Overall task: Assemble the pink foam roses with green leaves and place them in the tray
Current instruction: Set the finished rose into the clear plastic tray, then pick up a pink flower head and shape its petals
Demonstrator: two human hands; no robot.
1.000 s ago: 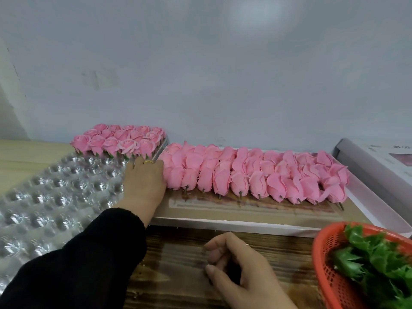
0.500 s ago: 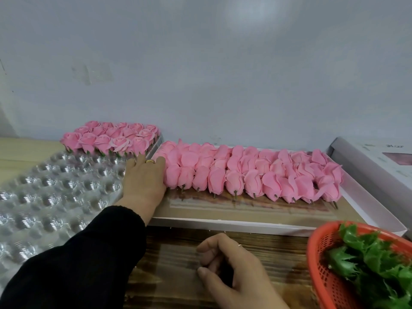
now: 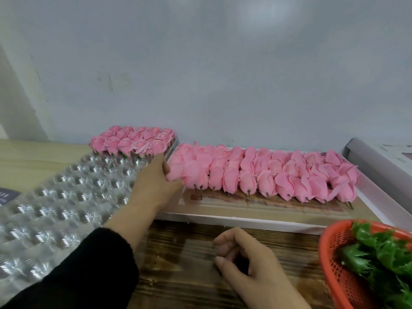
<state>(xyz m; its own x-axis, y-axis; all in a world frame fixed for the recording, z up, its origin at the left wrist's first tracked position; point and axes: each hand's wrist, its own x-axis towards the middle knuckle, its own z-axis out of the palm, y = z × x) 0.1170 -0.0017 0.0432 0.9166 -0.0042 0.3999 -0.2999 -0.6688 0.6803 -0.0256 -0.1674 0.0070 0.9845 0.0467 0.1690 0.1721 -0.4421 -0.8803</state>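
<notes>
At the far left, a clear plastic tray (image 3: 55,197) of round cups lies on the surface (image 3: 182,259), and its far end holds finished pink roses (image 3: 133,141) standing upright with green showing under them. Just right of the tray, the left hand (image 3: 153,186), in a black sleeve (image 3: 84,270), reaches to the leftmost foam rose (image 3: 176,172) of the loose batch; its fingers curl round that rose, though how firmly they grip it cannot be told. The loose roses (image 3: 267,175) lie in rows on their sides, short stems pointing near, inside a shallow white box lid (image 3: 245,219). Nearer, at centre, the right hand (image 3: 245,257) rests on the wooden surface with fingers loosely curled, holding nothing. At the near right, an orange mesh basket (image 3: 334,259) holds green leaves (image 3: 379,253). A white box (image 3: 379,157) sits at the far right.
</notes>
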